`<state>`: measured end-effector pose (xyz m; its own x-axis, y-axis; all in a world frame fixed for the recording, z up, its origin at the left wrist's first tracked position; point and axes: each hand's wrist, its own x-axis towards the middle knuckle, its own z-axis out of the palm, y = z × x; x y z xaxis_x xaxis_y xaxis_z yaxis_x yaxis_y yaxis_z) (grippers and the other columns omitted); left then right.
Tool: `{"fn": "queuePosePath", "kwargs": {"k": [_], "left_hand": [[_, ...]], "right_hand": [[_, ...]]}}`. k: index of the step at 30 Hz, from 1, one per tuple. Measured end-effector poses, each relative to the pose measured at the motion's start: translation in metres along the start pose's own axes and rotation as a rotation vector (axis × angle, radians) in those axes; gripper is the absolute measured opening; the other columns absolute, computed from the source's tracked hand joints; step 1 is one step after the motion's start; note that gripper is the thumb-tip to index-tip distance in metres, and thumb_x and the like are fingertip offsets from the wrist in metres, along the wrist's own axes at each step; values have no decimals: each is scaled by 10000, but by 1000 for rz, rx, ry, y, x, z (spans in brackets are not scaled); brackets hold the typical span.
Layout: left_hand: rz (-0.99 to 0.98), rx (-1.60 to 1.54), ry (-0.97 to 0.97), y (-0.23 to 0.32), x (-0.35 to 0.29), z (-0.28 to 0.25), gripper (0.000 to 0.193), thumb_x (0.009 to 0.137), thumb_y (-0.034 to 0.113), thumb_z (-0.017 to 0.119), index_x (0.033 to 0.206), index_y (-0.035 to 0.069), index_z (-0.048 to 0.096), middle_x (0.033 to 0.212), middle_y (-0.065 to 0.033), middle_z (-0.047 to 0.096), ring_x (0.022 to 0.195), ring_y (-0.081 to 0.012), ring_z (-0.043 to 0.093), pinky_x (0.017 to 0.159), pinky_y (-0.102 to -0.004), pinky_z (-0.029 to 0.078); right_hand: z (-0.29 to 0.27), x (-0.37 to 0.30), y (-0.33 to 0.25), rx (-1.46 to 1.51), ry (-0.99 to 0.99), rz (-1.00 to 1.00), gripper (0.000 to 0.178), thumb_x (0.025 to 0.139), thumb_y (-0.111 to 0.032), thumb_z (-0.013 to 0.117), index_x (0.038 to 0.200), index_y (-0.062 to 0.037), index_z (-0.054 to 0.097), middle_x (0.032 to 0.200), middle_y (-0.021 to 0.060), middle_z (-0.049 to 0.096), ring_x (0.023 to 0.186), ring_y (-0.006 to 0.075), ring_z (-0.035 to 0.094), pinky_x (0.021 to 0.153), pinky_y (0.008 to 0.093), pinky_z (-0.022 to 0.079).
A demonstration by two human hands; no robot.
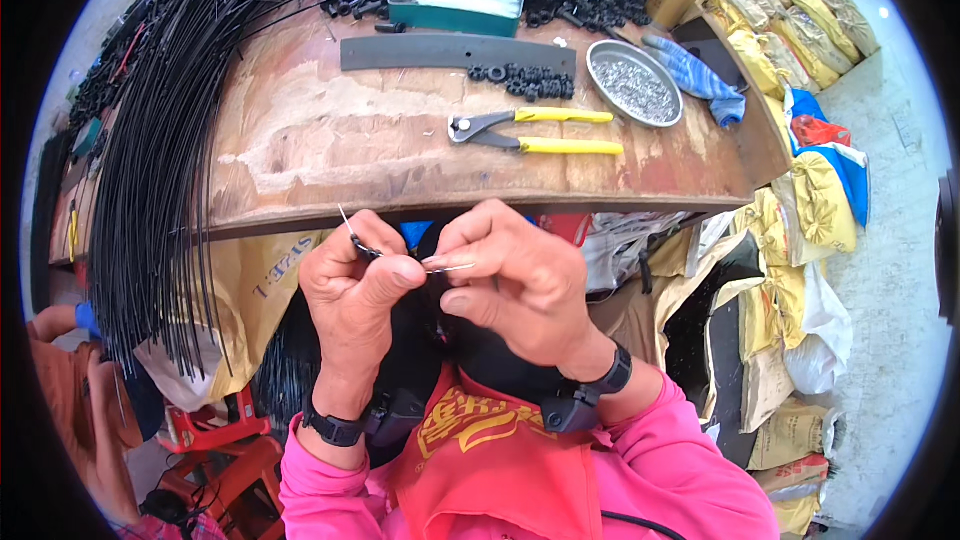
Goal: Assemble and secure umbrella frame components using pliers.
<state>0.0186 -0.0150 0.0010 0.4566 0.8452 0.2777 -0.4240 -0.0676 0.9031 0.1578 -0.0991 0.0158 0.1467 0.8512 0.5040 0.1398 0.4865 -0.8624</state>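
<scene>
Wooden tabletop [390,95] beyond, left fingers [373,230] and right fingers [472,232] pinch thin wire [457,267] (partly hidden in their grip).

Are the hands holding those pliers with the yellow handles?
No, the pliers lie on the wooden table, apart from the left hand and the right hand.

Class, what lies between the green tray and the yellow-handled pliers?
In the head view, a flat dark-grey strip and then a cluster of small black parts lie between the tray and the pliers.
</scene>
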Motion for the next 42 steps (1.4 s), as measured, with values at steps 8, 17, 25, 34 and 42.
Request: {"fn": "queuePosePath", "kwargs": {"k": [8, 17, 25, 34, 42], "left_hand": [[-229, -177, -188, 2, 5, 1, 230, 824, 132, 668, 698, 24, 509, 672, -74, 607, 593, -97, 564, 554, -220, 457], [-242, -35, -253, 8, 5, 7, 242, 812, 210, 698, 739, 9, 586, 651, -25, 599, 597, -48, 528, 537, -187, 416], [-175, 10, -227, 5, 2, 3, 385, 855, 388, 621, 779, 11, 597, 651, -23, 603, 610, -44, 525, 541, -190, 406], [-224, -48, -186, 8, 5, 5, 569, 864, 515, 533, 1100, -2, 516, 685, -33, 578, 596, -108, 577, 514, -182, 347], [-248, -157, -162, 10, 0, -5, 317, 881, 337, 597, 957, 31, 572, 716, 38, 530, 627, -20, 439, 550, -171, 331]], "right_hand": [[-48, 33, -11, -629, -275, -125, 198, 762, 32, 563, 953, -10, 594, 813, 134, 572, 737, 299, 574, 636, 359, 463], [-114, 97, 27, -1399, -208, -168, 172, 707, -12, 582, 850, -84, 644, 855, 87, 562, 874, 273, 527, 699, 376, 471], [-108, 101, 27, -1394, -173, -194, 126, 680, -34, 620, 800, -67, 636, 839, 109, 569, 884, 269, 542, 678, 378, 484], [-25, 38, 22, 129, 59, 120, 197, 758, 21, 686, 927, 4, 586, 1003, 42, 530, 794, 42, 527, 596, 170, 451], [11, 19, 20, 150, 41, 29, 215, 753, 11, 696, 938, 21, 586, 1048, 107, 510, 710, 66, 544, 581, 204, 475]]}}
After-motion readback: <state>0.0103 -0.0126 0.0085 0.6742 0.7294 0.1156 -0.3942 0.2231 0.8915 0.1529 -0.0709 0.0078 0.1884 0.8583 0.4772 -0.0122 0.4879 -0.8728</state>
